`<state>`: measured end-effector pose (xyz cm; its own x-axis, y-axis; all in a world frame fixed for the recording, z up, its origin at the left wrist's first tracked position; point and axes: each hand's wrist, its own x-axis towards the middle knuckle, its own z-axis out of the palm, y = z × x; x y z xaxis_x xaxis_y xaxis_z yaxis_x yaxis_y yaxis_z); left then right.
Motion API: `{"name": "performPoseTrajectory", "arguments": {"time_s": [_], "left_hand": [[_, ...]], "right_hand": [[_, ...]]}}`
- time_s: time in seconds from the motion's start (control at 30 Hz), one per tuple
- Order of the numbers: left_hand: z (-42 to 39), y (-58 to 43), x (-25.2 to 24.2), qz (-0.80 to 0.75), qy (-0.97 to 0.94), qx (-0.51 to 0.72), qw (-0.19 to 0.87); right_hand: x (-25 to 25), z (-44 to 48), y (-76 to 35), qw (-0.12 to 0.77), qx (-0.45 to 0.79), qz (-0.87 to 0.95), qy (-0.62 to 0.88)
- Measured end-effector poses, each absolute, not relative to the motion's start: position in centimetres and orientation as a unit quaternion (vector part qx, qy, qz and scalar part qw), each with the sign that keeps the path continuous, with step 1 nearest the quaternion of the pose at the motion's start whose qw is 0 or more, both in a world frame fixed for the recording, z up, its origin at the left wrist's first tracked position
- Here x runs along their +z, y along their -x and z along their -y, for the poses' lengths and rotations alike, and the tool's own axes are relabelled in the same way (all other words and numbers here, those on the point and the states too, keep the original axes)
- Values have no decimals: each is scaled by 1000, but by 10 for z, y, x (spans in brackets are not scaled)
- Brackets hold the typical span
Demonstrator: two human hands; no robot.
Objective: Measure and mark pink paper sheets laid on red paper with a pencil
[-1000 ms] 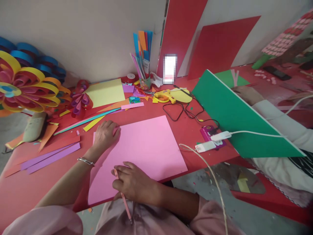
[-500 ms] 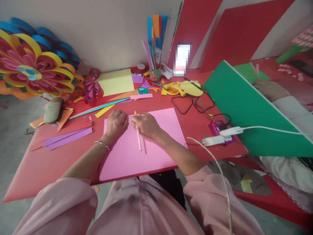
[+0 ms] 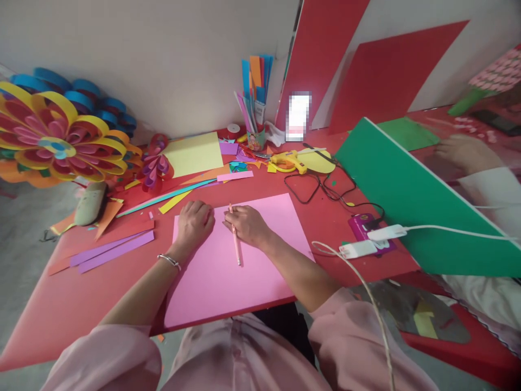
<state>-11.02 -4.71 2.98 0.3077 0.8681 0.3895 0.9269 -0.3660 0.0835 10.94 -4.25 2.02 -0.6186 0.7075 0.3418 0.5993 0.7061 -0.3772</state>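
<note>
A sheet of pink paper (image 3: 232, 293) lies on the red table in front of me. My left hand (image 3: 195, 221) rests palm down on its far left part, fingers lying over the paper near the far edge. A pale pink pencil (image 3: 236, 247) is gripped between the fingers of my right hand (image 3: 247, 224), near the middle of the far edge. The pencil slants, its blunt end towards me and its other end pointing away. A small gap of paper separates the two hands.
Purple strips (image 3: 116, 251) and a paper flower (image 3: 57, 146) are at the left. Behind stand a cup of strips (image 3: 256, 138) and a yellow glue gun (image 3: 288, 161). Black cord (image 3: 301, 200), a purple power strip (image 3: 362, 224) and a green board (image 3: 427, 206) lie right; another person's hand (image 3: 464, 149) is beyond.
My right hand and the pencil have shifted slightly right along the paper's far edge, widening the gap to my left hand. The left hand stays on the paper. My view has tilted up slightly.
</note>
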Motion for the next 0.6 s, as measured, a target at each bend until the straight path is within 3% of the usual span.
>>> {"name": "performPoseTrajectory", "arguments": {"time_s": [0.6], "left_hand": [[50, 109, 32, 550, 807, -196, 89]], "right_hand": [[19, 38, -118, 250, 90, 882, 389]]}}
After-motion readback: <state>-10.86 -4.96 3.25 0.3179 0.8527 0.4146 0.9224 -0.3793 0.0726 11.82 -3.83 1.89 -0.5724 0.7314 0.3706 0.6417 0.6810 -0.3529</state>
